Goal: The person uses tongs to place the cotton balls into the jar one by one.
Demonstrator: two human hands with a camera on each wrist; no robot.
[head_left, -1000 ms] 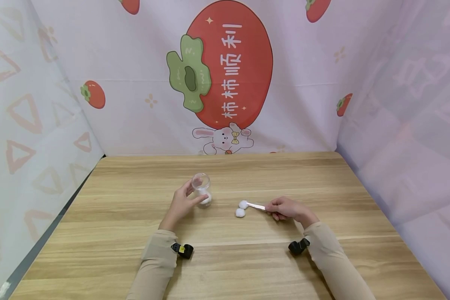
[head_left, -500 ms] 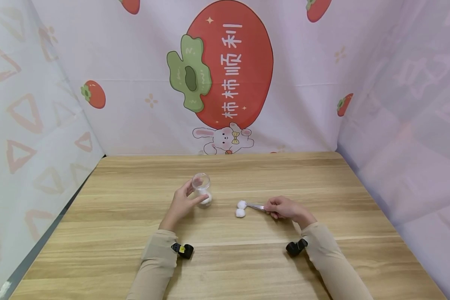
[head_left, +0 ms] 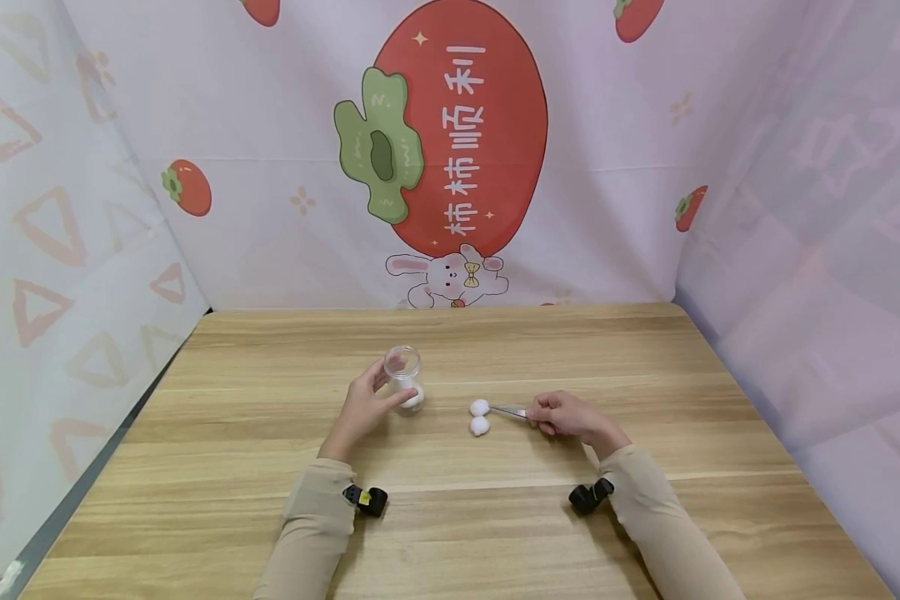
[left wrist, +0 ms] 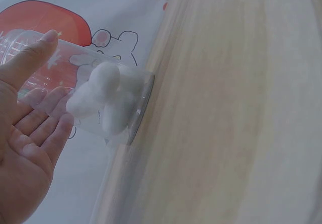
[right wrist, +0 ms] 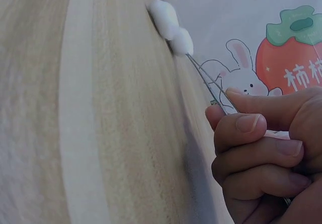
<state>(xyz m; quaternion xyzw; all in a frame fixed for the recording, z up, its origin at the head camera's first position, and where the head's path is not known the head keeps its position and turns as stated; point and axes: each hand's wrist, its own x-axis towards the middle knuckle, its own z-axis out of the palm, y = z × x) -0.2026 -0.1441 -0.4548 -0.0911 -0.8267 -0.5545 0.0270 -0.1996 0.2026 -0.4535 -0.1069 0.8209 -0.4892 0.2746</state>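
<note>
My left hand (head_left: pixel 369 403) holds a clear jar (left wrist: pixel 85 90) upright on the table, thumb on one side and fingers on the other. Several white cotton balls (left wrist: pixel 106 95) lie at the bottom of this open-topped jar. In my right hand (head_left: pixel 567 416) is a pair of metal tweezers (right wrist: pixel 210 85), gripped between thumb and curled fingers. The tweezer tips touch the farther of two loose cotton balls (head_left: pixel 479 407); whether they pinch it I cannot tell. Against that one sits the nearer cotton ball (head_left: pixel 480 427), right of the jar.
Beneath everything is a wood-grain table (head_left: pixel 450 533). A printed cloth backdrop (head_left: pixel 270 108) rises behind the table, and cloth panels stand along both sides. Each wrist wears a small black camera (head_left: pixel 587 497).
The tweezers and my right hand have shifted slightly left, and the farther cotton ball has moved left with the tips. My left hand and the jar stay where they were.
</note>
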